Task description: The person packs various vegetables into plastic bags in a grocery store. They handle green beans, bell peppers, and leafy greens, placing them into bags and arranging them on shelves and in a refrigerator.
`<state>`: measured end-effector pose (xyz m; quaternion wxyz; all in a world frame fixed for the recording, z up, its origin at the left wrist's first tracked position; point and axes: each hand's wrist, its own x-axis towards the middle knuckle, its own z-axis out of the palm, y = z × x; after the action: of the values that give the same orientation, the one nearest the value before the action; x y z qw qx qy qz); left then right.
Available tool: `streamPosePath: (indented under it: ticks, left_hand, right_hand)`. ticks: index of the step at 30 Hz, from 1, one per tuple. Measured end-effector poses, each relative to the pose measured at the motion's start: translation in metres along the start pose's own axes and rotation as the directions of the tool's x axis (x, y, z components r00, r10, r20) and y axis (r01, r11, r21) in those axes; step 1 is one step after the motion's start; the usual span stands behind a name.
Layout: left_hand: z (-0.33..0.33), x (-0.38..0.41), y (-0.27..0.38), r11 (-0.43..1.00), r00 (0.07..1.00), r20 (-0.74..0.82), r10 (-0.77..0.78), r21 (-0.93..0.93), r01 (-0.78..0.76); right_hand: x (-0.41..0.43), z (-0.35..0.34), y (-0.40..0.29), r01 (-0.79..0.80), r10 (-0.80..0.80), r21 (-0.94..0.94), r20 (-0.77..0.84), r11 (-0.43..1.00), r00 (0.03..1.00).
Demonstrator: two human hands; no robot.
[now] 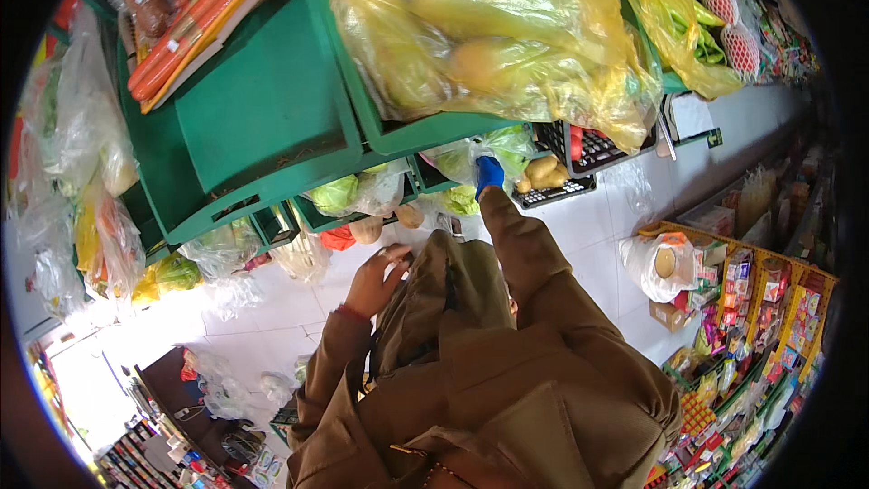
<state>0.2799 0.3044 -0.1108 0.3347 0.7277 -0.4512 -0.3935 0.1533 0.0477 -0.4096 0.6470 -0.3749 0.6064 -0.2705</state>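
My right hand (490,173), in a blue glove, reaches forward and down to a clear plastic bag of green leafy vegetables (512,147) on the lower shelf. Its fingers are hidden, so I cannot tell whether it grips the bag. Bare and apparently holding nothing, my left hand (375,278) hangs beside my trouser leg with its fingers apart. Above the right hand, a yellow plastic bag of large produce (489,34) fills a green crate (434,134). A round cabbage (335,194) lies to the left on the lower level.
Packaged sausages (204,20) lie over a green bin (261,92). Potatoes (542,174) rest on a black crate (562,194) right of the glove. Filled plastic bags (88,142) hang at left. A yellow rack of packaged goods (767,292) stands at right on the tiled floor (590,265).
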Motion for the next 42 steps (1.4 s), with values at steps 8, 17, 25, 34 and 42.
streamPosePath:
  ticks: [8,17,25,34,42]
  left_hand:
    - [0.079,0.127,-0.030,0.904,0.996,0.048,-0.080,-0.417,0.093]
    - [0.119,0.227,-0.066,0.887,0.964,0.085,-0.253,-0.377,0.266]
    - [0.126,0.226,-0.073,0.580,0.843,0.112,-0.525,-0.678,0.451]
    - [0.131,0.214,-0.082,0.095,0.688,0.283,-0.668,-0.885,0.456]
    - [0.133,0.216,-0.097,-0.053,0.811,0.278,-0.514,-0.954,0.294]
  right_hand:
    - [-0.058,0.004,-0.053,0.091,-0.106,0.342,0.026,0.935,0.994]
    - [-0.078,-0.009,-0.056,-0.264,0.186,0.187,0.354,0.946,0.917]
    - [-0.068,-0.019,-0.041,-0.029,0.039,-0.036,0.347,0.999,0.937]
    - [-0.078,-0.015,-0.052,-0.313,0.270,0.190,0.222,0.931,0.937]
    - [-0.046,-0.028,-0.032,-0.502,0.490,0.099,0.125,0.859,0.863]
